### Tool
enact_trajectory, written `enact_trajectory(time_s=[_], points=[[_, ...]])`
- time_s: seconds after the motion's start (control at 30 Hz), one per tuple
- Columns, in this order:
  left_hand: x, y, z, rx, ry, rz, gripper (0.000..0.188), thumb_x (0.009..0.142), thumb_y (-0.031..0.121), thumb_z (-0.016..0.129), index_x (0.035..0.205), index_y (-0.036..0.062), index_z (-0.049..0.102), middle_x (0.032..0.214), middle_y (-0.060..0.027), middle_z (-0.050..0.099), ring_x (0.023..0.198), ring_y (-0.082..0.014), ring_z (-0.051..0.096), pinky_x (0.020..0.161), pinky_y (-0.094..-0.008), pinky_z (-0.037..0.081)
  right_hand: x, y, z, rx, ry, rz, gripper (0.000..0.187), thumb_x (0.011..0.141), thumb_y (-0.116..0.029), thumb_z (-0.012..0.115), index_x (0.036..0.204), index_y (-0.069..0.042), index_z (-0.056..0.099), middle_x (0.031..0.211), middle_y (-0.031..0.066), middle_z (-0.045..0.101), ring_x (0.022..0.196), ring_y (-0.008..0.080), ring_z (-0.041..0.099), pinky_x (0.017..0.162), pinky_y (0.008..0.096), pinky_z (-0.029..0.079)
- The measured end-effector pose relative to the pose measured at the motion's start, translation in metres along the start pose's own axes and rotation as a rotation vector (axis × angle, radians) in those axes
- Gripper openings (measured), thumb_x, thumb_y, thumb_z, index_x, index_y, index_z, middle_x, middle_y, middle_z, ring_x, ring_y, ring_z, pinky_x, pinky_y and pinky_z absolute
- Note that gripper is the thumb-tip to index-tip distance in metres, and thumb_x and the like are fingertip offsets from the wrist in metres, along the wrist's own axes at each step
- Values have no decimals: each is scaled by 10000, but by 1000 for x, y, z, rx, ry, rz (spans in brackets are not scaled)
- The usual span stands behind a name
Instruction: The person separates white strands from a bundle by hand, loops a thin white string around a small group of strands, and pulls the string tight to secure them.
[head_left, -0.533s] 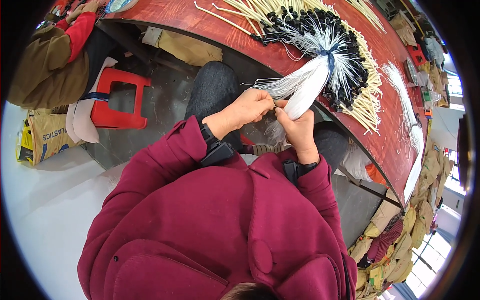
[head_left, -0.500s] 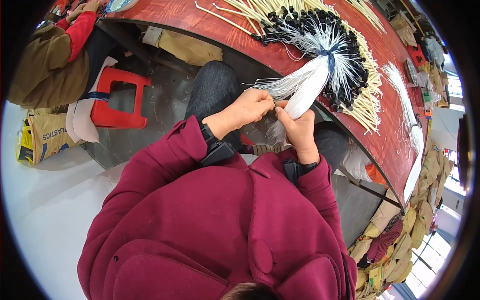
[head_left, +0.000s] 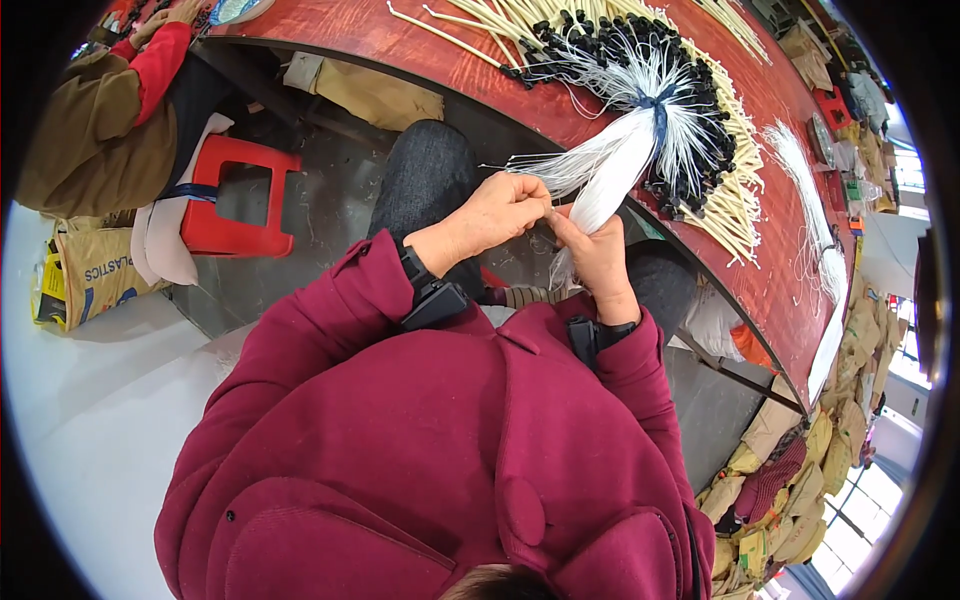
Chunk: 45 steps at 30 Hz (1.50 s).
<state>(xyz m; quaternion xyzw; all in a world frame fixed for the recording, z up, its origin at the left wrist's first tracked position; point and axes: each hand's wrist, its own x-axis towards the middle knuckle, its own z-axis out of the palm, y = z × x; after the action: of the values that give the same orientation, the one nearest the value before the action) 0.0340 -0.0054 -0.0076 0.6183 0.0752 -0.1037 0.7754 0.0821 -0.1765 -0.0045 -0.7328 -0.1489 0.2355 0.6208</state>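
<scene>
A thick bundle of white strings (head_left: 612,178) hangs over the near table edge toward my lap, tied with a dark blue band (head_left: 657,103). Beyond the band its strings fan out to many pale sticks (head_left: 735,205) with black ends. My right hand (head_left: 600,258) is closed around the lower bundle, thumb and forefinger pointing left. Pinched fingertips of my left hand (head_left: 497,212) meet them just left of the bundle. What the left fingertips hold is too small to make out. Loose strands (head_left: 555,172) spread above my left hand.
The red table (head_left: 790,310) curves along the far and right sides. Another white string bundle (head_left: 815,235) lies on it at right. A red stool (head_left: 240,195) and a seated person (head_left: 110,130) are at left. Sacks (head_left: 790,500) are piled at lower right.
My right hand and the bundle's lower end have shifted slightly. The left hand's fingers have moved a little and stay pinched by the right fingertips.
</scene>
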Motion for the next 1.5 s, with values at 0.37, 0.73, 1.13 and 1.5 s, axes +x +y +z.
enact_trajectory(time_s=[0.37,0.73,1.13,1.5], points=[[-11,11,1,-165,159,-87,177,885,221,582,841,50,586,675,17,550,521,-40,501,423,-171,354,-1,-2,-2,120,-15,32,78,815,-54,636,842,16,655,725,31,635,559,61,502,521,203,407],[-10,0,-1,-132,140,-35,104,868,149,607,859,45,600,680,19,569,516,-28,495,413,-163,350,-2,-5,0,130,-8,19,108,810,-58,643,869,31,655,719,34,634,585,74,534,551,202,421],[-9,-1,15,-238,156,-122,82,854,117,603,836,37,593,666,26,545,504,-14,419,419,-155,293,-3,-3,4,33,37,-37,108,774,-8,649,864,47,673,748,33,651,664,89,597,624,226,478],[-2,-12,10,130,147,103,129,857,126,589,813,5,598,704,28,555,615,-30,463,548,-195,388,0,-1,6,-187,116,-245,88,766,12,636,839,41,675,730,6,640,664,61,561,614,222,464]])
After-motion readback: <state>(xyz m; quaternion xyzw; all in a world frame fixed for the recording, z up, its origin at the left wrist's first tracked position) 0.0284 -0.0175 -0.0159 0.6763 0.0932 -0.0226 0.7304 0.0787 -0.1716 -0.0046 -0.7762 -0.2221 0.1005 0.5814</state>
